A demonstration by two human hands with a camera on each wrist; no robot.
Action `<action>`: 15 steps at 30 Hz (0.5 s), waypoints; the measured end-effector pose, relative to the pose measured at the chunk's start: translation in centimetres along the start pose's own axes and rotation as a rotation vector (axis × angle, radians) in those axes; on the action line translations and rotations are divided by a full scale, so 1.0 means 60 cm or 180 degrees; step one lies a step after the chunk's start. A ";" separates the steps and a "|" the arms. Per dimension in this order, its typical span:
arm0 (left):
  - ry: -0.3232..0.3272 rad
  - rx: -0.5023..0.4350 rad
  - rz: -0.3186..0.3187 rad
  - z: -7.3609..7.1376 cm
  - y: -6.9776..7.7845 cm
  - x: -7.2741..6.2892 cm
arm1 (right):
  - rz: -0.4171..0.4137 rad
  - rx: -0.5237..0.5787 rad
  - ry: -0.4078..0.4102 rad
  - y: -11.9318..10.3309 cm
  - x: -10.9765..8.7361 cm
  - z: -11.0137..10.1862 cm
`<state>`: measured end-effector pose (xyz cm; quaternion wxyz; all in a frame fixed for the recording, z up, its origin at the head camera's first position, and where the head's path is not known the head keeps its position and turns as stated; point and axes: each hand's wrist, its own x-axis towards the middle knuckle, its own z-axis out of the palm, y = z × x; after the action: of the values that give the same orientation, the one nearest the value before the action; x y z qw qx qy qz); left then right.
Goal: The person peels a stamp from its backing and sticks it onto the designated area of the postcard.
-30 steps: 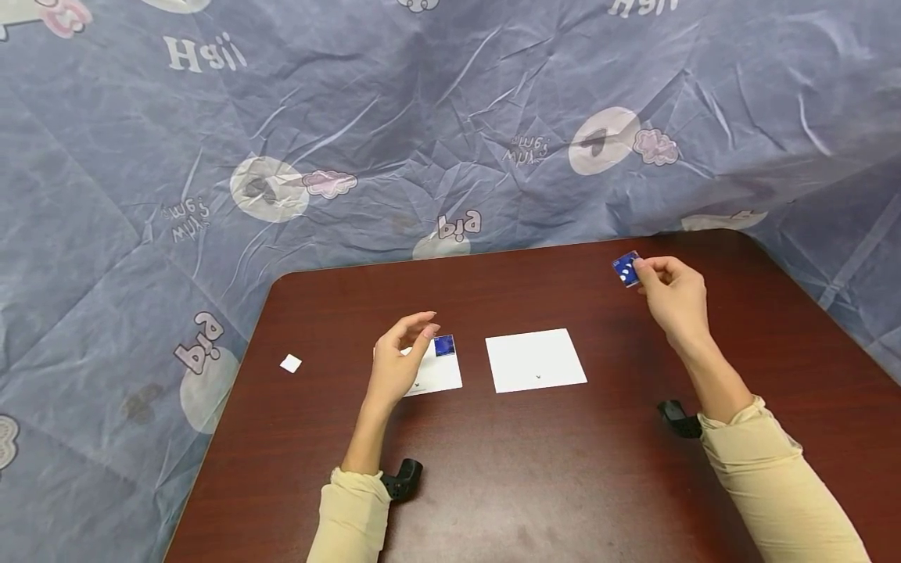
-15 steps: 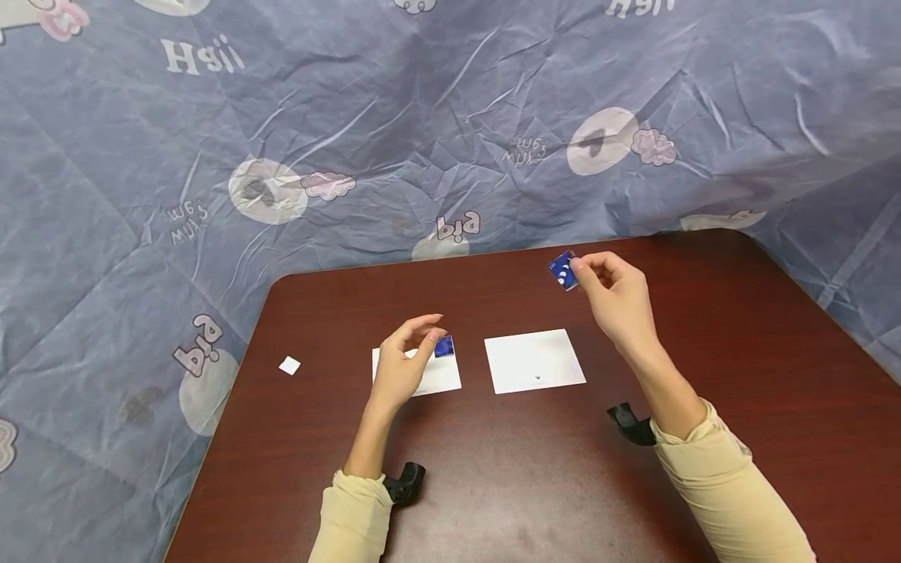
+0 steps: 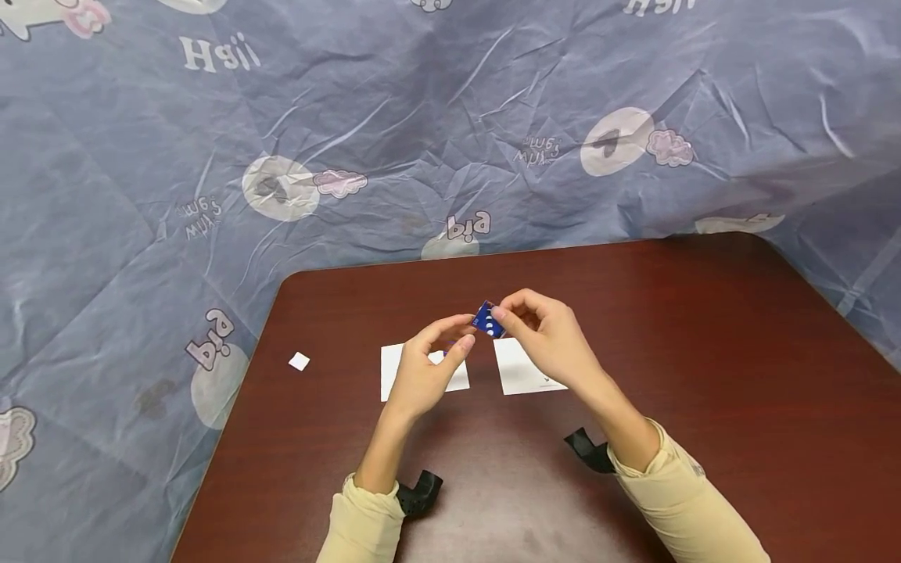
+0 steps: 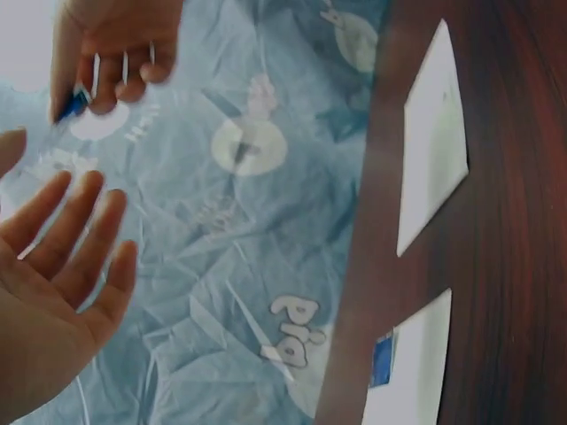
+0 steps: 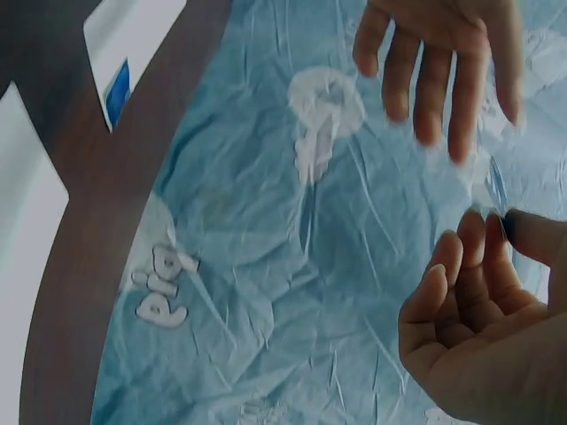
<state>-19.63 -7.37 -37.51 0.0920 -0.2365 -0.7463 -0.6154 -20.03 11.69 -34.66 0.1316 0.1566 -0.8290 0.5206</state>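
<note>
Between right thumb and fingertips my right hand (image 3: 552,340) pinches a small square blue stamp (image 3: 487,322) with white shapes on it, raised over the table. My left hand (image 3: 424,377) is just left of it, thumb and fingers spread apart, fingertips right at the stamp's edge in the head view. The left wrist view has a gap between the left hand (image 4: 66,292) and the right one. Partly behind the left hand lies a white card (image 3: 389,369), bearing another blue stamp (image 4: 382,360) in its corner. A second white card (image 3: 518,374) lies under the right hand, partly covered.
A small white square (image 3: 299,360) lies on the left of the dark red-brown table (image 3: 655,313). Behind the table hangs a blue printed cloth (image 3: 401,102). Black wrist mounts (image 3: 420,493) stick out from both sleeves.
My right hand has carried the blue stamp from the far right leftward and slightly down to beside the left hand. The left hand has barely moved.
</note>
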 end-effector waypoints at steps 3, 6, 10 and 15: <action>-0.0017 -0.0125 -0.0137 0.005 -0.018 0.002 | -0.0018 -0.0004 -0.0147 -0.001 -0.004 0.014; 0.0092 -0.0167 -0.0197 0.005 -0.021 0.002 | -0.0005 0.0056 -0.0223 0.000 -0.007 0.024; 0.0281 -0.0218 -0.0185 0.005 -0.022 0.001 | -0.0090 0.0134 -0.0174 0.003 -0.010 0.036; 0.0405 -0.0270 -0.0167 0.007 -0.021 0.000 | -0.0529 0.0044 0.0244 0.003 -0.016 0.048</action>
<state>-20.15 -7.13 -38.72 0.1130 -0.1810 -0.7181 -0.6624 -19.41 9.25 -36.41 0.2049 0.2057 -0.8039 0.5191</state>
